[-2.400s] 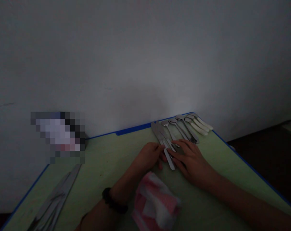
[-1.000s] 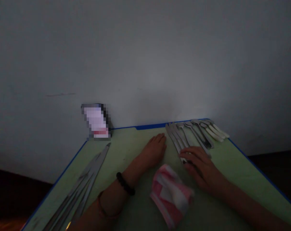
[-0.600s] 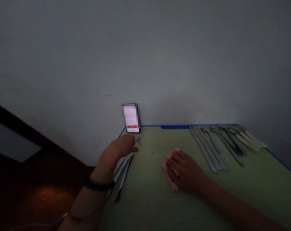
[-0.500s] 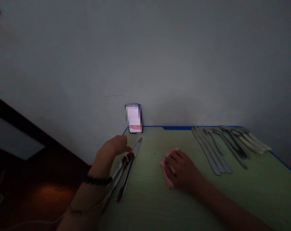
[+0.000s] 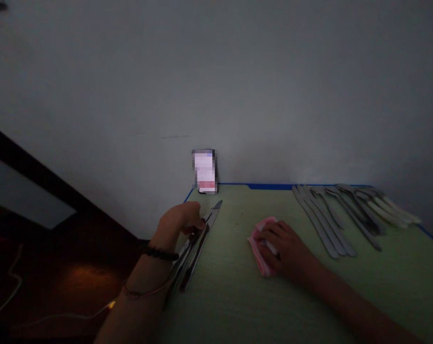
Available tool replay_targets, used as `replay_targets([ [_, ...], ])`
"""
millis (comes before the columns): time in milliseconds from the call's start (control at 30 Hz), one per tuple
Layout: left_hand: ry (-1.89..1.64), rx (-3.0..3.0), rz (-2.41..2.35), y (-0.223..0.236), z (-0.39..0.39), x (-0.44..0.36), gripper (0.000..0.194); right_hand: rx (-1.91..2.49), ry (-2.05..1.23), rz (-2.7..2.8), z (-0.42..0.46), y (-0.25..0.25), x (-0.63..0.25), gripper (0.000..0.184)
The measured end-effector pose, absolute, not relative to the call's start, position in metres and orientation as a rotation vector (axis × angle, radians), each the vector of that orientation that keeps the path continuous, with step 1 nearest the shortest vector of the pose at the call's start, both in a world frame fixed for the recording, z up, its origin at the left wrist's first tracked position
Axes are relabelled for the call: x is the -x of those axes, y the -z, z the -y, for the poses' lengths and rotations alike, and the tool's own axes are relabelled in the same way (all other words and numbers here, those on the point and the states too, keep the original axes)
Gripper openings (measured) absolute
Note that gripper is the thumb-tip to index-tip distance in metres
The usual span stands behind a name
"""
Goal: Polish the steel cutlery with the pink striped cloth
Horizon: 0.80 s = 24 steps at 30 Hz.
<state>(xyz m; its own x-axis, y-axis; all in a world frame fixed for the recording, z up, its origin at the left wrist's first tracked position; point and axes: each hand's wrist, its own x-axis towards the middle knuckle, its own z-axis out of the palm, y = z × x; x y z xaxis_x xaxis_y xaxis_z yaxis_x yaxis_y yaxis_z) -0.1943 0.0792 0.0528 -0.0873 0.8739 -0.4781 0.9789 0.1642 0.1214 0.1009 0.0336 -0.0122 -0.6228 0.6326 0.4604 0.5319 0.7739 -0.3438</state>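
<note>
My left hand (image 5: 183, 219) is over a small pile of metal cutlery at the table's left side. Its fingers are pinched together at the pile, and what lies between them is mostly hidden. A table knife (image 5: 216, 208) points its blade away from me there, with several dark, shiny handles (image 5: 189, 274) running back towards me. Further right, my right hand (image 5: 286, 243) is closed over a folded pink-and-white cloth (image 5: 261, 258) resting on the table, its fingers bent onto the fabric.
At the right, several table knives (image 5: 322, 224), spoons (image 5: 359, 210) and white-handled pieces (image 5: 391, 212) lie side by side. A lit phone (image 5: 205, 172) leans against the wall (image 5: 291, 95) at the back. The pale green table (image 5: 237, 306) has a blue edge. A white cable (image 5: 58, 316) runs below, left.
The camera view has shifted slightly, so everything sits a little further right. My left fingers have drawn in closer on the cutlery pile. My right hand stays on the cloth.
</note>
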Motion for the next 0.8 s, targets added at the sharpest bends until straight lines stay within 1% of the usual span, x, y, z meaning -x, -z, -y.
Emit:
replay_targets([
  [133, 0.373, -1.67, -1.914, -0.053, -0.078, 0.196, 0.023, 0.869, -0.247, 2.395, -0.034, 0.012, -0.102, 0.024],
  [333, 0.327, -1.718, -1.874, -0.054, -0.079, 0.203, 0.021, 0.866, -0.233, 2.385, -0.034, 0.014, -0.102, 0.024],
  [400, 0.285, -1.76, -1.852, -0.058, -0.078, 0.204, 0.025, 0.943, -0.204, 2.323, -0.035, 0.016, -0.102, 0.027],
  [533, 0.171, -1.877, -1.791, -0.077, -0.072, 0.194, 0.03, 1.282, -0.049, 2.103, -0.04, 0.02, -0.105, 0.038],
  [600, 0.087, -1.956, -1.74, -0.09, -0.067, 0.182, 0.03, 1.368, -0.008, 2.078, -0.043, 0.021, -0.107, 0.039],
  [700, -0.072, -2.126, -1.589, -0.104, -0.058, 0.157, 0.031, 1.405, -0.031, 2.107, -0.045, 0.02, -0.108, 0.036],
  [800, -0.146, -2.165, -1.475, -0.1, -0.054, 0.13, 0.032, 1.431, -0.059, 2.106, -0.044, 0.018, -0.108, 0.033],
])
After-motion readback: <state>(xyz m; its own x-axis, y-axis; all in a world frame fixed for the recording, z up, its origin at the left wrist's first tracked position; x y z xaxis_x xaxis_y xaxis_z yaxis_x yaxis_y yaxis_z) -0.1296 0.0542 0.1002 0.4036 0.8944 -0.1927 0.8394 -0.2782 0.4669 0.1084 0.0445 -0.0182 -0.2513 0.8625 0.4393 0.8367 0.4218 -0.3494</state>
